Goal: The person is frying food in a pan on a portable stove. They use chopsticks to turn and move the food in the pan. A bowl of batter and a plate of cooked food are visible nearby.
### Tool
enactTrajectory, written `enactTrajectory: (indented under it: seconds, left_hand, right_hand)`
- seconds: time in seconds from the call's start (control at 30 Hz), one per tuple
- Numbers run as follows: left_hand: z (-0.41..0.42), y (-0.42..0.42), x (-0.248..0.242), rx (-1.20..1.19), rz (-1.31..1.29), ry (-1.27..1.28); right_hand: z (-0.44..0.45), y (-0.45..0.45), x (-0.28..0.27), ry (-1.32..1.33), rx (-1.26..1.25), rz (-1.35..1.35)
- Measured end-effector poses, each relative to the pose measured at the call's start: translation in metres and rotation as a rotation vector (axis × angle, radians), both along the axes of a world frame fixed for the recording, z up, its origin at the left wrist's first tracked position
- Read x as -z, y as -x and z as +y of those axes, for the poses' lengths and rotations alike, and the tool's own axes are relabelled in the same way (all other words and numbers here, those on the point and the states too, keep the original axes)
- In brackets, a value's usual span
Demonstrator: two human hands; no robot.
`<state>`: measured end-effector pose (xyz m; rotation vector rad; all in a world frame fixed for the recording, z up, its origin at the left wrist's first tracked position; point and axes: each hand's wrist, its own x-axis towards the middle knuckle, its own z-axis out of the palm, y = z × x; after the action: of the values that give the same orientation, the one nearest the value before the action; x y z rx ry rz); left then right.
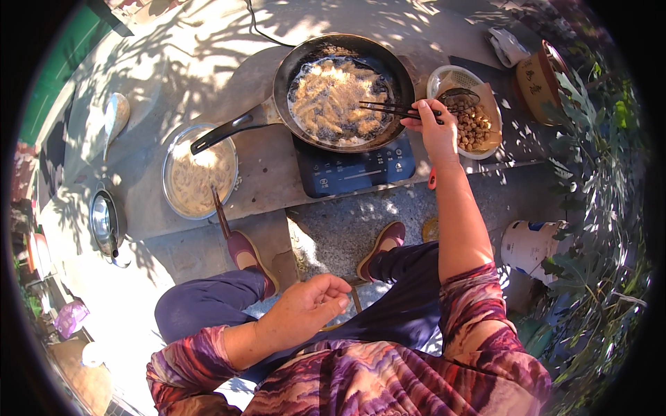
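Note:
My right hand (432,122) grips a pair of dark chopsticks (387,107), their tips among battered pieces (338,99) frying in bubbling oil. The black frying pan (278,67) rests on an induction cooktop (356,169), its handle angled down to the left. Above my lap, my left hand (307,309) hangs with loosely curled fingers and holds nothing. Under the end of the pan handle stands a bowl of batter-coated strips (200,179), with brown chopsticks (220,213) leaning on its rim. Beside my right hand, a white plastic basket (441,78) holds browned fried pieces (472,130) on brown paper.
A wire skimmer (459,99) lies in the basket; a red handle (432,178) shows by my forearm. On the left are a pale ladle (117,114) and a metal bowl (101,216). A brown crock (538,86), white bucket (528,247) and leafy branches (583,265) line the right.

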<state>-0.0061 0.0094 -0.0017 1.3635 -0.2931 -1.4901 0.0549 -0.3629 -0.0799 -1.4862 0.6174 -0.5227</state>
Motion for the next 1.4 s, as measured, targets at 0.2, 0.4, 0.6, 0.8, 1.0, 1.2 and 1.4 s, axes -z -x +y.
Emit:
enactTrajectory:
  seconds: [0.2,0.4,0.6,0.8,1.0,1.2,1.4]
  left_hand:
    - [-0.001,-0.001,-0.002,0.009,-0.011,-0.018]
    - [-0.001,-0.001,-0.002,0.004,0.011,-0.012]
    - [-0.001,-0.002,-0.002,-0.025,0.06,-0.01]
    - [-0.002,-0.007,-0.001,-0.033,0.06,-0.014]
    - [-0.002,-0.008,-0.001,-0.039,0.066,-0.015]
    - [-0.001,-0.005,-0.002,-0.011,0.048,-0.018]
    - [-0.004,-0.005,-0.003,-0.006,0.056,-0.036]
  right_hand:
    - [-0.007,0.001,0.001,0.096,0.064,-0.093]
    - [-0.01,0.001,0.008,0.095,0.034,-0.036]
    - [-0.013,-0.015,0.016,0.21,0.044,-0.062]
    - [-0.008,-0.031,0.032,0.254,-0.03,-0.013]
    - [-0.015,-0.029,0.019,0.099,0.087,-0.066]
    - [-0.022,-0.019,0.002,-0.103,0.157,-0.046]
    - [-0.031,-0.013,0.006,-0.12,0.215,-0.084]
